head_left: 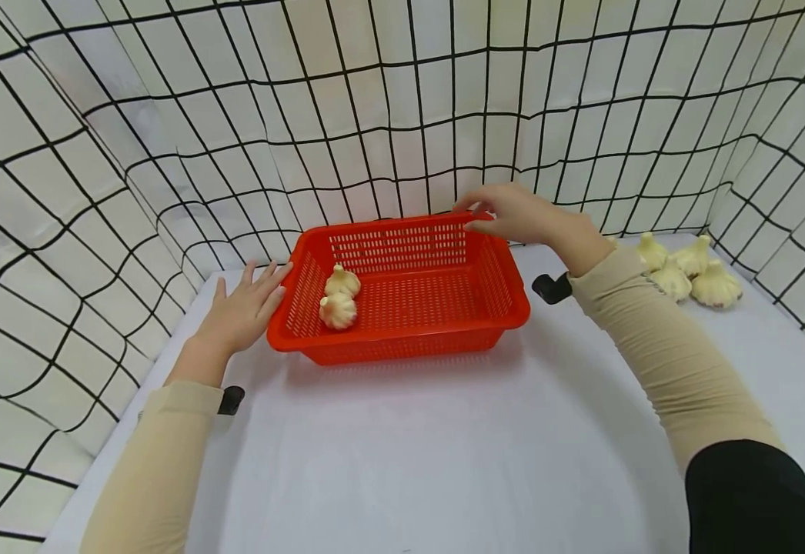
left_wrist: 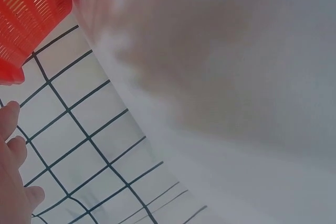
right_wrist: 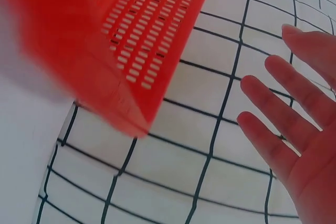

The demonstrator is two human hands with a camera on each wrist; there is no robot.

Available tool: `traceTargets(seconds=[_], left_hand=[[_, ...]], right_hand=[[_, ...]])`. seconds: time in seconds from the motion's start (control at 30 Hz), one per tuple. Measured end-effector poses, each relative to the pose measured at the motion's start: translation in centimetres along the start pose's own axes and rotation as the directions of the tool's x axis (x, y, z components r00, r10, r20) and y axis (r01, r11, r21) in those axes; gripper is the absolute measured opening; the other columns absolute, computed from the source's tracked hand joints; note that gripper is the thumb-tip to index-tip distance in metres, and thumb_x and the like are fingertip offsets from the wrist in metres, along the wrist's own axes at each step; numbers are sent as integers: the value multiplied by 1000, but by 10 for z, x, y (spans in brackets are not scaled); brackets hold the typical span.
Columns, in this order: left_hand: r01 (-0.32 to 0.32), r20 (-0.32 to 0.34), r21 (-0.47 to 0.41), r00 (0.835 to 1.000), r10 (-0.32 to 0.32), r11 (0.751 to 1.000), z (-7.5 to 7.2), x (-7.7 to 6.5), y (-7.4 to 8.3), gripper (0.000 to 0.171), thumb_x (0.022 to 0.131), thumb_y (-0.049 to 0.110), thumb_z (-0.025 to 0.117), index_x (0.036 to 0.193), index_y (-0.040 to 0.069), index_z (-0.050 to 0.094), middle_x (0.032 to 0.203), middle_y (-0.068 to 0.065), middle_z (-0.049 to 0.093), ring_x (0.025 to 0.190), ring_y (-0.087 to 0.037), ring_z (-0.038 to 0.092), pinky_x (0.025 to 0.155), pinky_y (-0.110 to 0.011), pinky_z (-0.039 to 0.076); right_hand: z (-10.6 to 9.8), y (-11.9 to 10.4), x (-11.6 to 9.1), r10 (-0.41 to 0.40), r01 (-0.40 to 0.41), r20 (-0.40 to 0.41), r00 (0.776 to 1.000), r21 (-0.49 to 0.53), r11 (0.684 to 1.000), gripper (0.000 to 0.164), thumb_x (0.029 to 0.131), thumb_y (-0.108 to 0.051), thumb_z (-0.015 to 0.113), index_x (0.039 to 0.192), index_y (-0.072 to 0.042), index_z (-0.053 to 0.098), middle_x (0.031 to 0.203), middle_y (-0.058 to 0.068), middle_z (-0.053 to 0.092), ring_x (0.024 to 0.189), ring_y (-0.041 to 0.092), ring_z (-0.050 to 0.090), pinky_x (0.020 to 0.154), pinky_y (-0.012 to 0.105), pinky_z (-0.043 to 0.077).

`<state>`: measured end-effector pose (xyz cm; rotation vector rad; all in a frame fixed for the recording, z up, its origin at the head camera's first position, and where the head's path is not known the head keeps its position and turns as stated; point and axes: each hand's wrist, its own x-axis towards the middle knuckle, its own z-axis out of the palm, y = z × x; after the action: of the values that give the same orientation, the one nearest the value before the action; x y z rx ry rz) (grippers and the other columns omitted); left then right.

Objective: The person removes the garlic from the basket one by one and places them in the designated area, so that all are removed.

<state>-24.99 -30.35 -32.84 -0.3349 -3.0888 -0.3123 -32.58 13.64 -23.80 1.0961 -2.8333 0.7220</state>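
Observation:
A red plastic basket [head_left: 409, 285] with slotted walls stands on the white table. Two garlic bulbs [head_left: 338, 309] lie against its left end. My left hand [head_left: 239, 312] is at the basket's left rim with fingers extended; in the left wrist view the fingertips [left_wrist: 9, 114] show just below the red rim. Over the back right corner is my right hand [head_left: 513, 211], fingers slightly bent. In the right wrist view its fingers [right_wrist: 278, 98] are spread, holding nothing, with a gap between them and the basket wall [right_wrist: 152, 35].
Several more garlic bulbs [head_left: 716, 286] are piled at the back right of the table, partly behind the right forearm. White walls covered by black netting [head_left: 416, 115] enclose the table at the back and both sides. The white tabletop [head_left: 409, 446] extends in front of the basket.

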Motion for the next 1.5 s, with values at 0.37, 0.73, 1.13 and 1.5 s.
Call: traceTargets(seconds=[0.37,0.73,1.13,1.5], left_hand=[[-1,-1,-2,1000,1,1000,0,0,-2,65,110,53,19,166,20,18,169,-16,14,155,-43,-6,113,-72,-14],[1,4,-2,1000,-1,1000,2,0,-2,65,110,53,18,166,21,16,170,-15,13,155,-42,-6,113,-72,-13],[0,-1,-3,1000,0,1000,1,1,0,65,110,52,19,166,19,17,170,-17,13,155,-43,-6,112,-73,-13],[6,-13,8,1000,-6,1000,0,-1,0,66,109,53,20,166,19,18,169,-17,14,155,-42,-6,113,-72,-13]], right_hand=[[30,-18,56,-14,16,74,997,-28,999,35,102,-12,64,136,-6,62,136,11,63,128,29,56,109,43,44],[75,-25,85,-81,71,188,979,62,996,38,100,-8,67,137,-3,63,138,13,63,128,28,56,108,39,45],[107,-52,103,-128,96,329,935,110,989,41,96,-5,72,136,-2,63,138,14,63,129,27,55,108,34,44],[127,-75,118,-171,173,417,892,34,984,42,93,-2,74,134,-2,65,136,11,65,130,25,56,109,31,43]])
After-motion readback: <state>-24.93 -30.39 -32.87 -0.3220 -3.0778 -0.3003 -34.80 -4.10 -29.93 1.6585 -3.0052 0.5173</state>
